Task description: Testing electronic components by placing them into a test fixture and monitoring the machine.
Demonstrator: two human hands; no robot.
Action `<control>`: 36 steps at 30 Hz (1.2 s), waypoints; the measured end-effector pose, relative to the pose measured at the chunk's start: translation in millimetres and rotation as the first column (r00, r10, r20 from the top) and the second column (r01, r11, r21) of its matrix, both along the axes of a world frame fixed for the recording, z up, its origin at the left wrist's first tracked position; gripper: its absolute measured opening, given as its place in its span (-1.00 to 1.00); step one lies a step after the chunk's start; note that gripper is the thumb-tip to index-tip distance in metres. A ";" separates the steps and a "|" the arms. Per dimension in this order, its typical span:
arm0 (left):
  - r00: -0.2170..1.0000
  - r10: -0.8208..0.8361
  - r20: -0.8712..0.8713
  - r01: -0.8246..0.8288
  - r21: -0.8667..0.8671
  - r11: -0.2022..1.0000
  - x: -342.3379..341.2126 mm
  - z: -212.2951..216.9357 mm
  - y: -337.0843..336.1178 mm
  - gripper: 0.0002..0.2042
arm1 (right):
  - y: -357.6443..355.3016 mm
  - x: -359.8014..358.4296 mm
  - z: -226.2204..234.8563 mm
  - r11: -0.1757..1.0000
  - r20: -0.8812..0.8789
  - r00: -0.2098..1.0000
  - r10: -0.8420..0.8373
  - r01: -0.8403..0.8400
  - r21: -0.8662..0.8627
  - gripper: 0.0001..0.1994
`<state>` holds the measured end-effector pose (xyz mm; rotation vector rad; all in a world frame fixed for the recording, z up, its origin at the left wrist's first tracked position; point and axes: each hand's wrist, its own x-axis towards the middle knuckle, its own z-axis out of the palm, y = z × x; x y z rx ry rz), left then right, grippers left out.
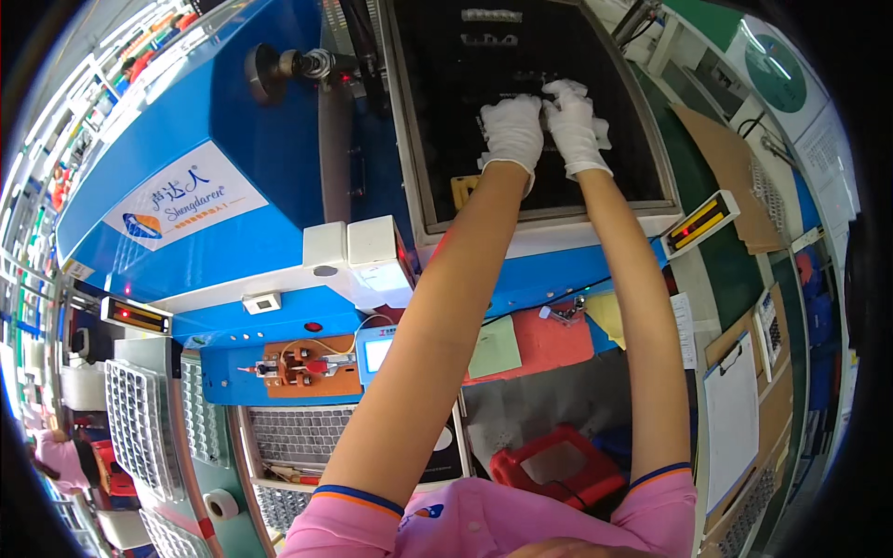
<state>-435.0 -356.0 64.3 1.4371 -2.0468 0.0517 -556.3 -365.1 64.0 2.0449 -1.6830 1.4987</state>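
Note:
Both hands wear white gloves and are over a black work surface [437,102] set in a grey metal frame at the upper middle. My left hand [512,135] is closed and bent down onto the surface, its fingertips hidden beneath the glove's back. Close on its right, my right hand [575,126] also has curled fingers, and whatever they grip cannot be made out. Small pale pieces show at the edges of both gloves, too covered to name. Farther back, two whitish clear strips [491,16] lie on the black surface. A yellow block [463,192] sits by my left wrist.
A large blue machine housing [270,112] stands to the left, with a metal shaft beside the frame. Yellow-lit sensor bars [699,223] flank the front. Below are an orange fixture [312,367], a keyboard [302,432], a red case [558,470] and clear trays [139,428]. A clipboard [732,418] lies right.

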 end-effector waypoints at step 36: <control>0.359 -0.461 0.811 0.322 0.356 0.877 158.1 -51.1 265.7 -0.65 | 264.3 -18.3 -117.8 0.899 0.580 0.693 -0.429 0.391 0.197 -0.26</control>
